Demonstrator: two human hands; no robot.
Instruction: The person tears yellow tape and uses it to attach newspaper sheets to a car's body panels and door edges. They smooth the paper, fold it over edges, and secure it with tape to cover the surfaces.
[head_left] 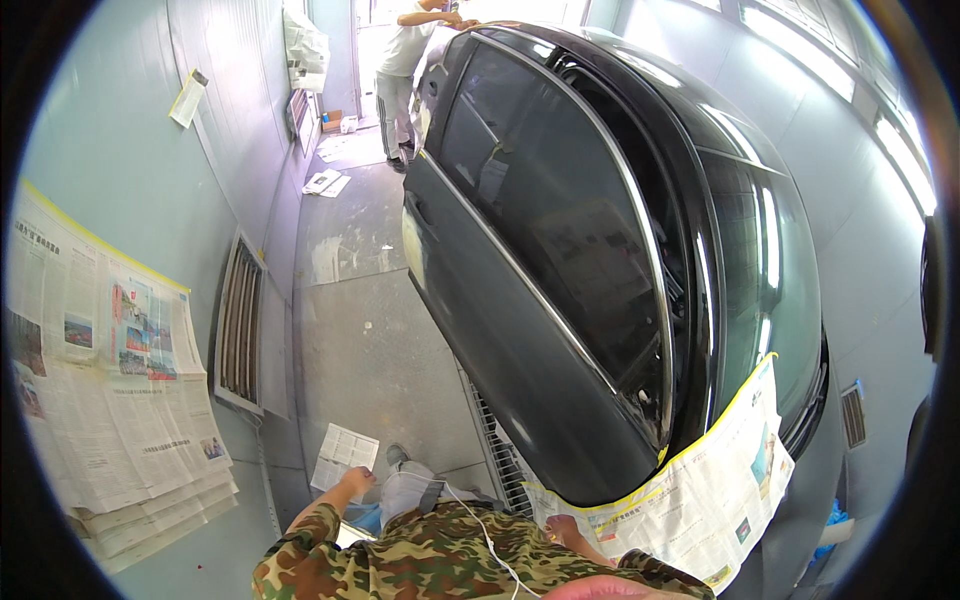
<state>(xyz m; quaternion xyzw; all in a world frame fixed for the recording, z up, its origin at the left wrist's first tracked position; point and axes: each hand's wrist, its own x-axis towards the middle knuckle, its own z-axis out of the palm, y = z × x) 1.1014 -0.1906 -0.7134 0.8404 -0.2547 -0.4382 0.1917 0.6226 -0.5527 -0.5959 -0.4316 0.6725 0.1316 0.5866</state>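
Note:
My left hand (358, 480) hangs low beside a printed newspaper sheet (343, 455). Its fingers look curled, but I cannot tell whether they grip the sheet or only pass in front of it. Partly hidden by my body, my right hand (565, 528) is closed beside the near edge of a newspaper cover (690, 510). What it holds, if anything, is hidden. Yellow tape edges that cover where it meets the near end of a black car (560, 220). The dull dark grey car door (520, 340) lies ahead of me.
More newspaper (110, 370) hangs taped on the left wall, near a louvred vent (240, 325). A floor grating (495, 430) runs beside the car. Loose papers (325, 182) lie on the far floor. Another person (400, 75) stands at the car's far end. A white cord (490, 545) crosses my front.

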